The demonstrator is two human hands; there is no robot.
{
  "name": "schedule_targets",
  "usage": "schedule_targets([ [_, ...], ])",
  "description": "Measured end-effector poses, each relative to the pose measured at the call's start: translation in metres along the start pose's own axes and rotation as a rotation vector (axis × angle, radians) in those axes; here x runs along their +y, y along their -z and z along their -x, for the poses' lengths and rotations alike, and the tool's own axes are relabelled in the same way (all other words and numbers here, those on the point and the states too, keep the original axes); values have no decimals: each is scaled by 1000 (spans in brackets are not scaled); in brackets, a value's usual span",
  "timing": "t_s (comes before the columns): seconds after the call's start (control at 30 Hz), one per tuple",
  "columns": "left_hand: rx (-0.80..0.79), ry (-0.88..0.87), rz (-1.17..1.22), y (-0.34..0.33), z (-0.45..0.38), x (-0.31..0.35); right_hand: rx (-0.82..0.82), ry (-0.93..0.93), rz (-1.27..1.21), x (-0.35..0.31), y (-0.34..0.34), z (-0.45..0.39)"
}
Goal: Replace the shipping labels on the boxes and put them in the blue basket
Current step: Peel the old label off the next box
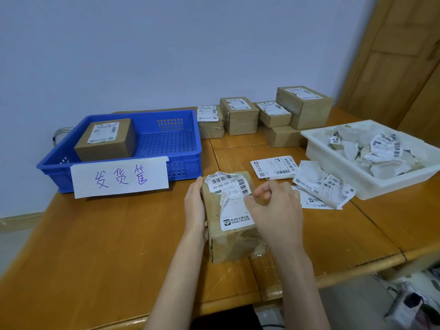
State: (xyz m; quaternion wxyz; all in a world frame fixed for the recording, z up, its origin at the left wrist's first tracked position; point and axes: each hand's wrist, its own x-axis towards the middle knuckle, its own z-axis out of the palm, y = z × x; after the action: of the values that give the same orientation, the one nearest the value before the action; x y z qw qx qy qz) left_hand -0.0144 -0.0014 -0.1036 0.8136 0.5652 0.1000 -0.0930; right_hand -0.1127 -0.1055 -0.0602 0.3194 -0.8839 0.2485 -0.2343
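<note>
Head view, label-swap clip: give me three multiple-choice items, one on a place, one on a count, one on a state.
1. Where is the white tray of torn scraps?
A) right of the blue basket
B) inside the basket
C) on the floor

2. How many boxes lie in the blue basket?
A) none
B) one
C) three

3. The label on the held box is:
A) intact
B) absent
C) partly torn

Key: 1 A, white tray sits at the table's right, blue basket left; 2 B, a single box; 3 C, right hand pinches the ragged label, left hand steadies the held box.
</note>
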Motion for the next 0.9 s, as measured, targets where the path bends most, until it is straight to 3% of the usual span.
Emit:
schedule_targets([
  [0.63, 7, -88, 23, -1, 1, 1, -33, 160, 314, -19, -7, 15],
  [0.9, 20, -97, -1, -3, 3, 0, -123, 21, -114, -6, 12, 8],
])
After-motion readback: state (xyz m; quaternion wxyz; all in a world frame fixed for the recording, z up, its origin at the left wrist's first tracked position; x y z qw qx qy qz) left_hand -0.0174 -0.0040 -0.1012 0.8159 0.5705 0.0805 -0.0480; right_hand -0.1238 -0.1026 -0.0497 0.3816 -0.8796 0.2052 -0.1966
